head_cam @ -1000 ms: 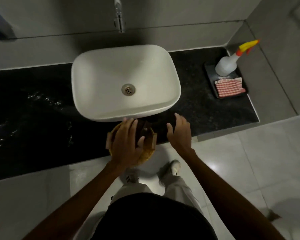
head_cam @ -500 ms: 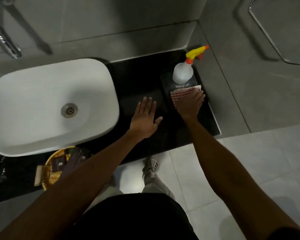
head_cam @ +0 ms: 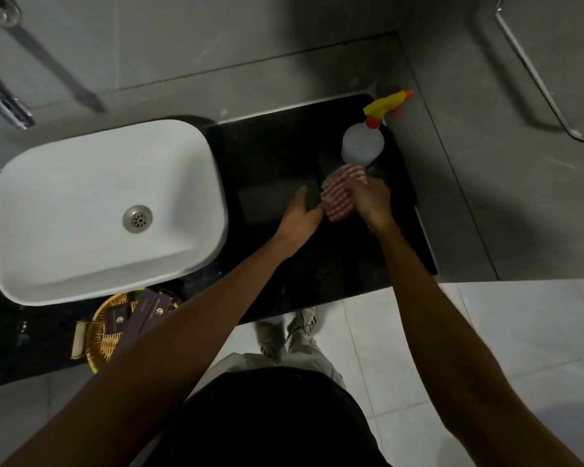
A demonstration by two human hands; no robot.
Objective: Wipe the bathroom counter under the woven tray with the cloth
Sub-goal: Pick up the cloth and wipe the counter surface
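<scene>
Right of sink [head_cam: 108, 210] | right hand [head_cam: 368, 200] grip pinching cloth [head_cam: 338, 197] | left hand [head_cam: 300, 214] spread, touching cloth

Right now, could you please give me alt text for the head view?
The right hand grips a red-checked cloth beside a spray bottle on the black counter; the left hand touches its edge. The woven tray sits by the white sink.
</scene>
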